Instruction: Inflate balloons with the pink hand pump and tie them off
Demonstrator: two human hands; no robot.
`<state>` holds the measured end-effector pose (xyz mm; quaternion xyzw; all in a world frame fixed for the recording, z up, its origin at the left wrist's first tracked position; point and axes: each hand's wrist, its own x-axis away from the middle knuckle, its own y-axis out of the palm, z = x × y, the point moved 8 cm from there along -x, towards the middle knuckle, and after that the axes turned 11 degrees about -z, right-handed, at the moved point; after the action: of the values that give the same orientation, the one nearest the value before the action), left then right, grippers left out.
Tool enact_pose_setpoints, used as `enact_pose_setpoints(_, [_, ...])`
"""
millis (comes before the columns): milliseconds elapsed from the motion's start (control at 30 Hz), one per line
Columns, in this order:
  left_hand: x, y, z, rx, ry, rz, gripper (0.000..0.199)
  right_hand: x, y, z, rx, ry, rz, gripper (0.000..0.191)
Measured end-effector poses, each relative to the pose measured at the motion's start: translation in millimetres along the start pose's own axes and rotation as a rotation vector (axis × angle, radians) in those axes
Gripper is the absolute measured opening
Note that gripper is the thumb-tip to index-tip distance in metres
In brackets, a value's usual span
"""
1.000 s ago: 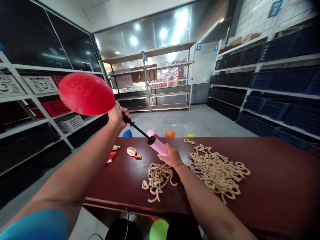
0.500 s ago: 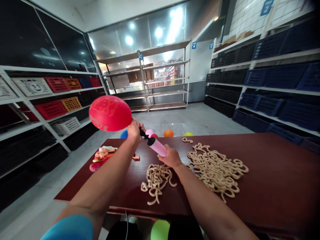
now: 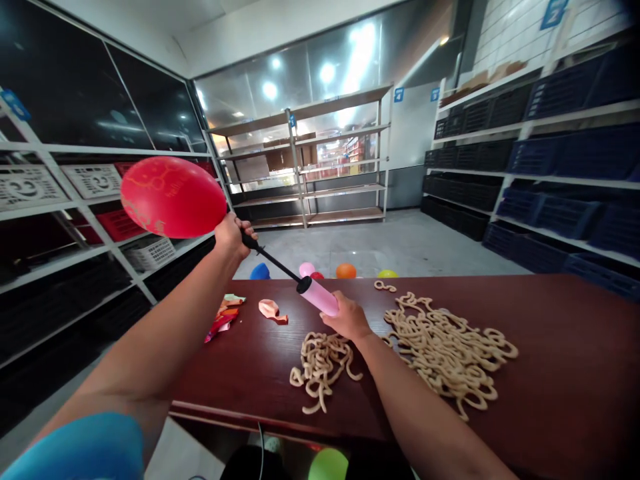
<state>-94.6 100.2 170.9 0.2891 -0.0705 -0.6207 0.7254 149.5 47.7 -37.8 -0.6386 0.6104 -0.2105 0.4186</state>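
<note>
A large red balloon (image 3: 175,198) with printed lettering is swollen with air, its neck at my left hand (image 3: 234,237). That hand is closed round the neck and the black end of a balloon pump (image 3: 320,297). The thin black rod of the pump is drawn far out of its pink barrel. My right hand (image 3: 349,317) is wrapped round the barrel's near end, above the table. On the tabletop below, an uninflated orange-pink balloon (image 3: 270,309) lies apart from a small heap of uninflated balloons (image 3: 225,319), partly behind my left forearm.
Two piles of beige curled pieces, a small pile (image 3: 323,367) and a bigger pile (image 3: 445,347), lie on the dark red table (image 3: 565,353). Inflated balloons, including an orange balloon (image 3: 346,271), show beyond the far edge. A green balloon (image 3: 328,465) is below the near edge. Shelves with crates (image 3: 150,253) line both sides.
My left hand has moved left and up with the red balloon, drawing the pump's rod out of the barrel. The balloon looks larger. My right hand stays on the barrel.
</note>
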Motion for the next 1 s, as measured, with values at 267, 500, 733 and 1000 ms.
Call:
enact_pose_setpoints(267, [9,4.6,-49,-0.004,-0.03,-0.01,0.032,0,5,12,0.075,0.045,-0.02,0.037])
enact_pose_setpoints(500, [45,11.6,-127,0.007,-0.138,0.033,0.035,-1,7,12,0.104,0.054,-0.02,0.039])
enact_pose_setpoints(733, [44,12.3,-105,-0.008,-0.13,0.024,0.032,1,0,6,0.048,0.0,0.029,0.039])
enact_pose_setpoints(1000, [2,4.1,-4,-0.006,-0.006,-0.024,0.031,-1,2,5,0.002,0.003,0.008,0.037])
